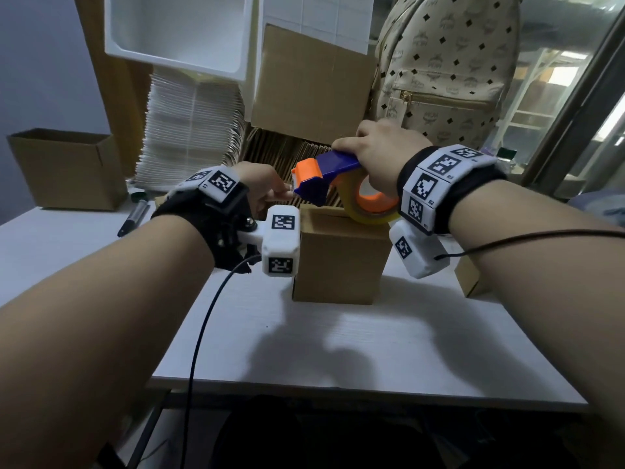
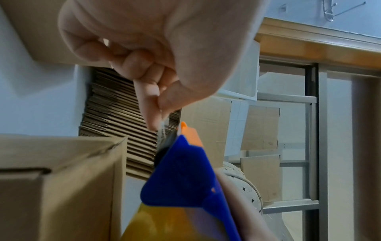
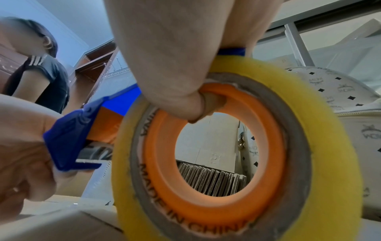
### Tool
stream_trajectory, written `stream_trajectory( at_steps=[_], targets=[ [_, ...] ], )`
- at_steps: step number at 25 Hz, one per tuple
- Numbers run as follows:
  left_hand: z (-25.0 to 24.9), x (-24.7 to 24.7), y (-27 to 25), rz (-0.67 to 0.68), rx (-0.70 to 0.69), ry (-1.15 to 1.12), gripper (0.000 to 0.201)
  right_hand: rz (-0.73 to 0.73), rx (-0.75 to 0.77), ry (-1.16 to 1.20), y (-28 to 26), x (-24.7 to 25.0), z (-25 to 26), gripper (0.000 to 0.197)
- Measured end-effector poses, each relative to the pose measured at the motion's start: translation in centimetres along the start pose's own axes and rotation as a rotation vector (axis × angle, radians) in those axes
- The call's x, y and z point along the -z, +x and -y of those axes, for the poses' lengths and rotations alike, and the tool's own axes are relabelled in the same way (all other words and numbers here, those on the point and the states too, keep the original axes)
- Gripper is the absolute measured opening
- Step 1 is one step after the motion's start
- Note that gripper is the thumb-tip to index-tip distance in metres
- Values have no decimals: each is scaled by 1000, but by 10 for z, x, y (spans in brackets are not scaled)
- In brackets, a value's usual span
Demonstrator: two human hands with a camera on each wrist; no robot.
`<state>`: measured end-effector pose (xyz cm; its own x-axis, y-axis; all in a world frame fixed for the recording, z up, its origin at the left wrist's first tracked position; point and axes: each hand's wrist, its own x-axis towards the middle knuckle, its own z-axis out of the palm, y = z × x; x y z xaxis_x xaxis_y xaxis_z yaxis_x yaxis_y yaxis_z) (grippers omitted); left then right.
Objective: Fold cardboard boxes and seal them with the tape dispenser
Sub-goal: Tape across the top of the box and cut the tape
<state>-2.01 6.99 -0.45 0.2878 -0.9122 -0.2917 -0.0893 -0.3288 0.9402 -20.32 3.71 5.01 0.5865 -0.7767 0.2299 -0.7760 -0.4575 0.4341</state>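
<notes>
A small folded cardboard box stands on the white table, its top corner close in the left wrist view. My right hand grips the blue and orange tape dispenser just above the box top, fingers hooked through the orange core of the yellowish tape roll. My left hand is at the dispenser's front end. In the left wrist view its thumb and forefinger pinch the clear tape end beside the cutter of the dispenser.
An open cardboard box sits at the far left with a black marker beside it. Flat cardboard sheets, white stacked trays and a patterned backpack crowd the back. Another small box lies by my right wrist.
</notes>
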Motion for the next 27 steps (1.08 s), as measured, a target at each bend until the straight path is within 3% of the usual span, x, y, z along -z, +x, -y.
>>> stream_trajectory(
  at_steps=[9, 12, 15, 21, 27],
  targets=[
    [21, 29, 2, -53, 21, 6, 22, -13, -12, -61, -2, 9, 1, 61],
    [34, 31, -4, -102, 47, 34, 33, -22, 2, -42, -3, 7, 4, 61],
    [52, 26, -1, -54, 41, -11, 45, -21, 7, 2, -4, 5, 0, 65],
    [59, 10, 7, 6, 1, -218, 19, -129, -17, 5, -7, 13, -14, 61],
    [43, -12, 5, 20, 5, -244, 7, 2, -68, -84, -10, 10, -39, 59]
  ],
)
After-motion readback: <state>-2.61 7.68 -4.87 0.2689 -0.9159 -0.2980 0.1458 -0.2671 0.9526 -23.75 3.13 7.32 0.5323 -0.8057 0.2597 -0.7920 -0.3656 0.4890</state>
